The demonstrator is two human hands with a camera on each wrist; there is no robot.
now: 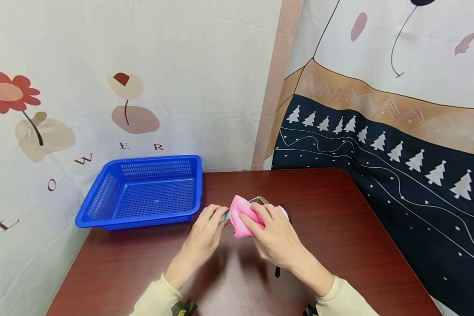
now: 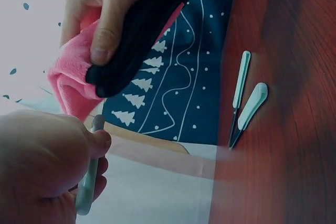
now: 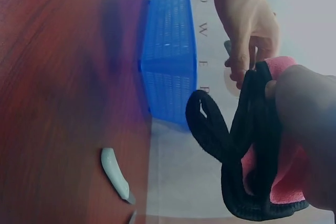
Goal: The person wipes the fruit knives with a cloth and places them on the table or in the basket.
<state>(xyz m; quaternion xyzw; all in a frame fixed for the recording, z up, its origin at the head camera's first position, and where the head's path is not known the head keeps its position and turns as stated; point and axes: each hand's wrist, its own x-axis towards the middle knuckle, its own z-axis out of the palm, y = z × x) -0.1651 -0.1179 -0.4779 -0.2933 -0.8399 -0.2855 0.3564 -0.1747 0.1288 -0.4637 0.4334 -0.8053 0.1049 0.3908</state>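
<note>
My left hand [image 1: 203,235] grips the pale green handle [image 2: 87,184] of a utensil. The far end of that utensil is hidden at the pink cloth, so I cannot tell its kind. My right hand [image 1: 278,241] holds the fluffy pink cloth [image 1: 242,215], bunched up, with thumb and fingers on either side of it. Thick black edging [image 3: 266,129] and a black loop [image 3: 202,124] hang from the cloth in the right wrist view. Both hands are raised over the table, close together, with the cloth right at the left fingertips.
Two utensils with pale green handles, a slim one [image 2: 242,80] and a broader one [image 2: 256,100], lie on the dark red table [image 1: 320,281] beyond the hands. A blue perforated basket [image 1: 142,220] stands at the back left. Printed cloth walls [image 1: 221,87] border the table.
</note>
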